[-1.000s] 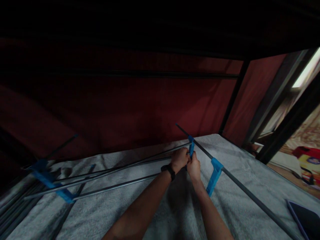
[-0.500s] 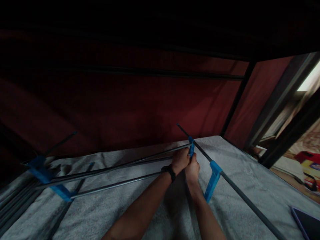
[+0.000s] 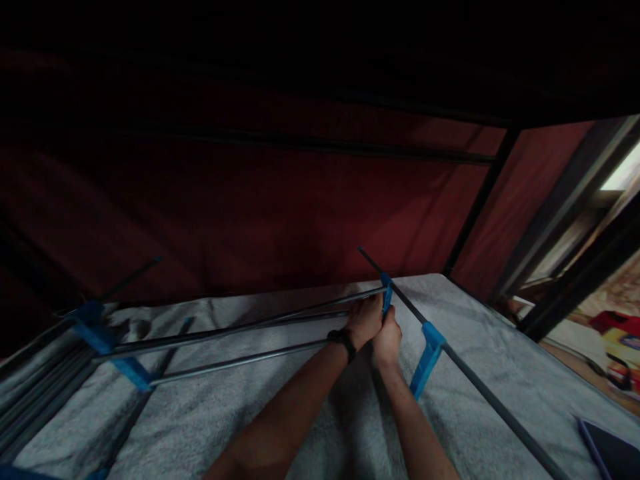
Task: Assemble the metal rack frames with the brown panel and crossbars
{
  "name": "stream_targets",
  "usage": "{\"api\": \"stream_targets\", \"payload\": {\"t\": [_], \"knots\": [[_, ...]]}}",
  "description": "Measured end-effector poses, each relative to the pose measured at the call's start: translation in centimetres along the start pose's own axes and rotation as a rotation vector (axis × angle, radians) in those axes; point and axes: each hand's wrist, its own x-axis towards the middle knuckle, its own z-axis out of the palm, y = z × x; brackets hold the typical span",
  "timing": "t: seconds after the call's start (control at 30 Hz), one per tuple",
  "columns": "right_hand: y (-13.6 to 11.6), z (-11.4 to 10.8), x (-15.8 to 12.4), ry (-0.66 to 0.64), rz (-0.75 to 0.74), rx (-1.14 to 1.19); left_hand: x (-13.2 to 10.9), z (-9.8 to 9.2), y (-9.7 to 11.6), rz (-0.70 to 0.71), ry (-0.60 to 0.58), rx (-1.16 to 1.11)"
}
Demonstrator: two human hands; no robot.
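My left hand [image 3: 364, 321], with a dark band on its wrist, is closed around the end of a grey metal rod [image 3: 300, 319] beside the far blue plastic bracket [image 3: 387, 293]. Against it, my right hand [image 3: 387, 340] is closed on the lower part of that bracket; its fingertips are partly hidden. The bracket hangs from a long grey pole [image 3: 493, 400], which also bears a nearer blue bracket [image 3: 427, 363]. More rods stretch left to another blue bracket [image 3: 113, 348]. A lower rod [image 3: 240, 360] disappears behind my left wrist.
Everything rests on a grey blanket [image 3: 500, 347]. Several loose rods [image 3: 45, 387] lie at the left. A dark tablet or phone [image 3: 613, 450] is at the lower right. A dark frame post [image 3: 480, 200] and a red curtain [image 3: 300, 207] stand behind.
Both hands keep their hold at the bracket with hardly any movement. The view has shifted slightly, and the left-hand bracket and rods appear a little further right.
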Motion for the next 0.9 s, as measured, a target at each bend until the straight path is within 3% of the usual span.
{"api": "stream_targets", "payload": {"t": [0.13,0.3,0.5,0.6,0.7,0.9], "knots": [[-0.1,-0.3,0.0,0.005,-0.004,-0.117,-2.4,0.2,-1.9,0.032,0.07,0.153],[-0.3,-0.4,-0.1,-0.034,0.038,-0.259,-8.2,-0.9,-5.1,-0.007,0.168,0.295],[0.3,-0.3,0.0,-0.058,0.045,-0.341,-14.8,-3.6,-4.7,0.116,0.21,0.365],[0.5,-0.3,0.1,-0.087,0.049,-0.349,-15.2,-5.7,-4.7,0.065,0.315,0.385],[0.6,-0.4,0.2,-0.125,0.067,-0.354,-13.8,-7.9,-6.2,-0.059,0.411,0.4],[0.6,-0.5,0.4,-0.184,0.105,-0.362,-11.8,-9.0,-9.8,0.048,0.27,0.376]]}}
